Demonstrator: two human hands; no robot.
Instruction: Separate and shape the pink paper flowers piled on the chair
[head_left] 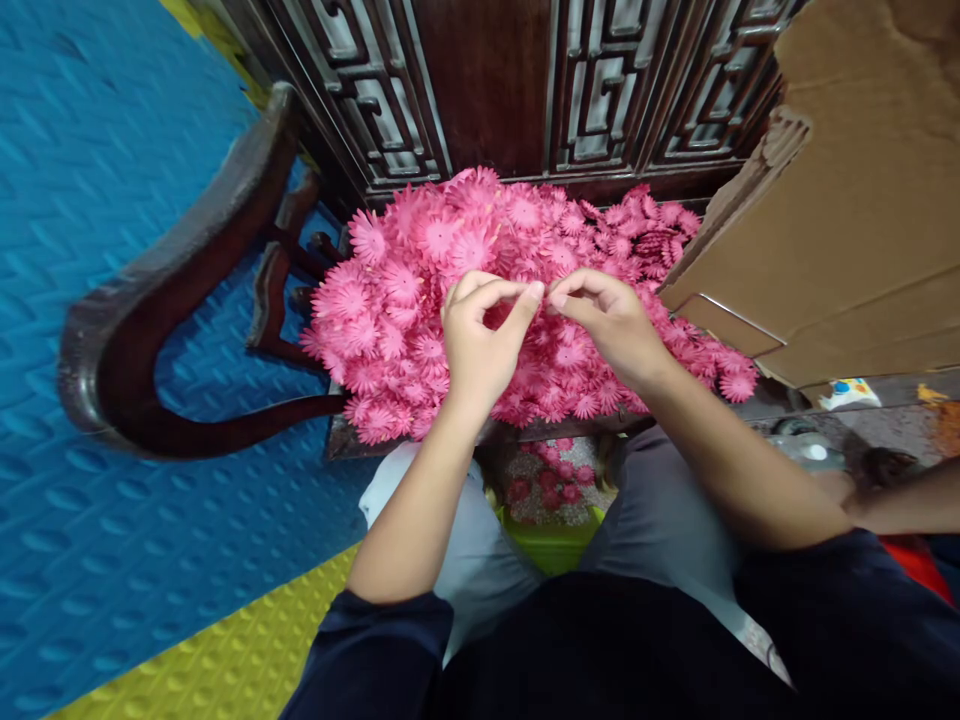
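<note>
Both hands meet fingertip to fingertip above a large heap of pink artificial flower heads piled on a dark wooden seat. My left hand is closed in a pinch of thumb and forefinger. Facing it, my right hand pinches in the same way, its tips almost touching the left ones. Whatever lies between the fingertips is too small to make out against the pink. The flowers have thin, spiky petals and pale centres.
A curved dark wooden armrest rises at left over blue matting. Brown cardboard leans at right. Between my knees is a yellow-green container, with pink flower heads and pale granules just beyond. Another person's arm shows at right.
</note>
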